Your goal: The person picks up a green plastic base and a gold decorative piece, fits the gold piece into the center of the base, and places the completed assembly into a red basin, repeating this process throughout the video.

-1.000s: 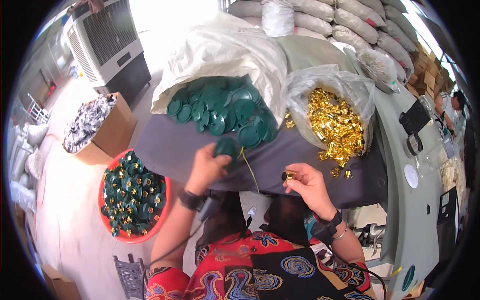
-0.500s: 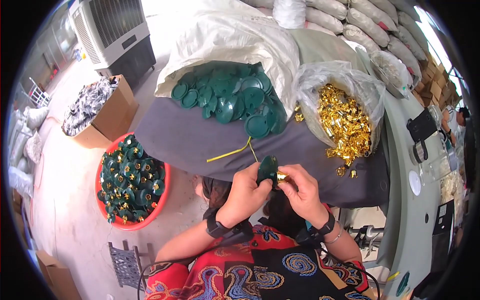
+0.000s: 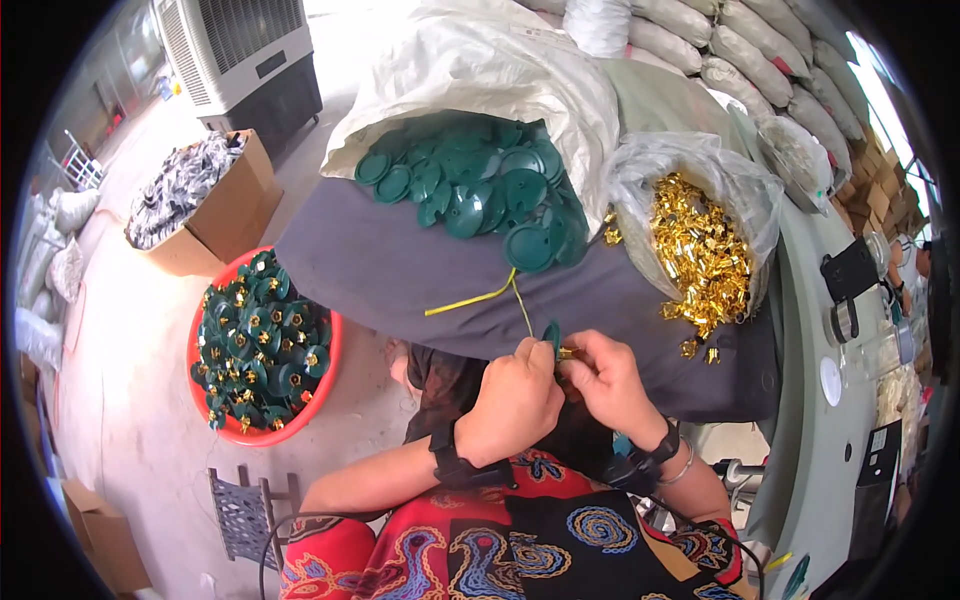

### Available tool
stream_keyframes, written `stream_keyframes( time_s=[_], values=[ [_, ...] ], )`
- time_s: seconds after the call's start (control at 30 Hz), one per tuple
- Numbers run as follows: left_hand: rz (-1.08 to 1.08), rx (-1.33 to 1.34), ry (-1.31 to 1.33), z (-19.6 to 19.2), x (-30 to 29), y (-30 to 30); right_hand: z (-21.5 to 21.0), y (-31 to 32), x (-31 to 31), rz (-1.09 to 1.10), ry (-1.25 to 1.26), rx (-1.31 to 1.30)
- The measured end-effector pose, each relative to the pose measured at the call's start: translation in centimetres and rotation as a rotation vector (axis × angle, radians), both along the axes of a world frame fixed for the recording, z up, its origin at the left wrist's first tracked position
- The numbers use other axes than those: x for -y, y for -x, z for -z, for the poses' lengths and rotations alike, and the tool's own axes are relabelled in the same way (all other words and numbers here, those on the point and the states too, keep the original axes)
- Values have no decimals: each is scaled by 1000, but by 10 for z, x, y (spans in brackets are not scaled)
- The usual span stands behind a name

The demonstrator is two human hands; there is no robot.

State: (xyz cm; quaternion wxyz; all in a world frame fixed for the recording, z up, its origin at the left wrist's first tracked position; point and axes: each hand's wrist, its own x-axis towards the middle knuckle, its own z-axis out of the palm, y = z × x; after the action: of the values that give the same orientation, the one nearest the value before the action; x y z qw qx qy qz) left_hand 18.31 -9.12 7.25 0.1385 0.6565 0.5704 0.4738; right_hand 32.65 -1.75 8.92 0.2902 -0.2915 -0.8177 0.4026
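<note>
My left hand (image 3: 515, 398) grips a green plastic disc (image 3: 551, 336) on edge, just above my lap. My right hand (image 3: 607, 382) pinches a small gold metal piece (image 3: 568, 353) against that disc. Both hands touch each other at the near edge of the grey cloth-covered table (image 3: 380, 270). Farther back lies a pile of green discs (image 3: 480, 185) spilling from a white sack (image 3: 470, 70). To its right a clear bag holds many gold pieces (image 3: 705, 255).
A red basin (image 3: 330, 375) of green discs fitted with gold pieces sits on the floor to my left. A cardboard box (image 3: 215, 215) of dark parts and an air cooler (image 3: 245, 50) stand beyond it. Yellow string (image 3: 480, 298) lies on the cloth. White sacks (image 3: 760, 70) are stacked at back right.
My left hand took a green disc from the pile and drew it back to my lap. My right hand brought the gold piece against it, and both hands closed together.
</note>
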Motion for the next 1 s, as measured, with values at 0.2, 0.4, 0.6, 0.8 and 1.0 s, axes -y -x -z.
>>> stream_keyframes(
  time_s=[0.2,0.4,0.6,0.8,1.0],
  values=[
    [37,-62,-103,22,4,18,3,11,-3,-19,762,-87],
    [-257,1068,343,79,29,111,25,12,-9,-20,626,-124],
    [-799,1063,23,131,109,281,35,-22,-33,82,587,-149],
    [-1026,1017,170,146,104,290,36,-29,-31,192,497,-123],
    [-665,835,43,113,38,217,50,-71,-39,435,-54,104]
  ],
)
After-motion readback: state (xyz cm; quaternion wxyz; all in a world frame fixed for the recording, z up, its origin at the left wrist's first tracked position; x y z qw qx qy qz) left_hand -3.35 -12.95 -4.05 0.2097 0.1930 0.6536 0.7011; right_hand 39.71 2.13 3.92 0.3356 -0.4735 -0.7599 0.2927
